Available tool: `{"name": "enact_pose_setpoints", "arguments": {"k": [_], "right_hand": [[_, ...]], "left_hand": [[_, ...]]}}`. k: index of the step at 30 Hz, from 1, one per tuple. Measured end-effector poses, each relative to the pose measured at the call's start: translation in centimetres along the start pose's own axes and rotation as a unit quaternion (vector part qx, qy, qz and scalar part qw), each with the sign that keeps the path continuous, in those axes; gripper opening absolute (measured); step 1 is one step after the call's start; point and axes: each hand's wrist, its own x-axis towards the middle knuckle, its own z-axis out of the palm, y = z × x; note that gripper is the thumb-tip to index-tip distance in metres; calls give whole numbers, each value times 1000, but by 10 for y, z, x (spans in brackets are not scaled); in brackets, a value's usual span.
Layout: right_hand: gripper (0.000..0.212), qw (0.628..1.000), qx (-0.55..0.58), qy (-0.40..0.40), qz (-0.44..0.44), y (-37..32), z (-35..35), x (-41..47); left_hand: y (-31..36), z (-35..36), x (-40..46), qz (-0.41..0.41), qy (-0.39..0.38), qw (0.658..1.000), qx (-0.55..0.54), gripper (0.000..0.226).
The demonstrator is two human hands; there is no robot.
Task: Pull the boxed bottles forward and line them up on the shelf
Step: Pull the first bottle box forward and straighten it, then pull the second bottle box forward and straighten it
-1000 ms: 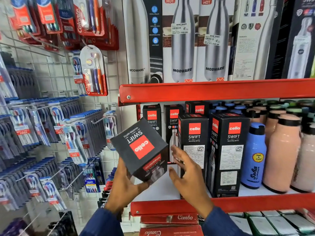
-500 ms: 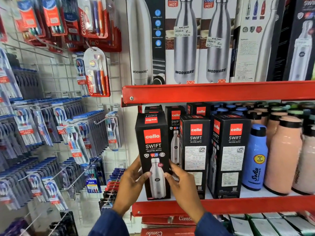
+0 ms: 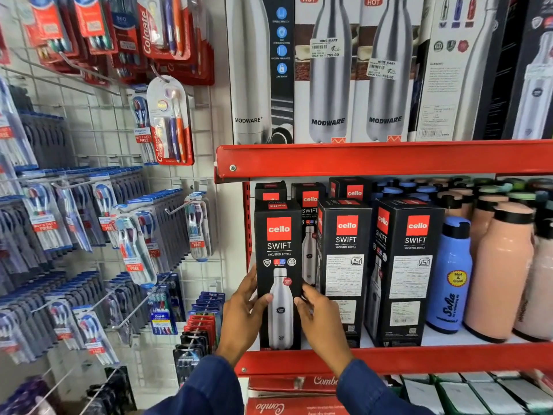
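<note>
Box [image 3: 279, 274] now upright at shelf [image 3: 389, 359] front, both hands gripping.

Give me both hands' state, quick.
Left hand: closed on the left side of the front cello box.
Right hand: holding the same box's right side.

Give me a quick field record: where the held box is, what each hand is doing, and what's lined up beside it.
held box: black bottle box, upright at the shelf's left front
left hand: grips its left side
right hand: at its right edge
front row: two more boxes to its right
behind: three boxes further back
right of boxes: blue bottle, peach bottles
</note>
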Motion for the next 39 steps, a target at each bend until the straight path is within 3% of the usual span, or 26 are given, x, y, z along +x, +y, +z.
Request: {"name": "enact_pose_setpoints", "arguments": {"k": [9,13,16,19,23,28,33,39], "right_hand": [[36,1000,1,2,5,-7,-2,-6],[41,999,29,16,11,-13,-9,-17],[38,996,50,69,16,-14,-27,-35],[34,983,40,180,10,-8,-51,-48],[37,964,53,259,29,0,-73,-42],[48,977,-16,209,38,2,-80,-33],[55,984,-42,162,60,10,-89,-21],[54,990,26,116,73,10,-105,-21]], "left_hand": [[-3,-1,-1,-9,13,998,59,67],[7,-2,-8,-15,14,999,35,72],[18,-5,-22,3,137,987,81,57],[36,2,-35,122,242,955,119,23],[64,36,-43,166,136,970,112,20],[86,82,-36,156,16,980,122,47],[85,107,-19,107,7,984,146,60],[89,123,-14,66,34,992,101,49]]}}
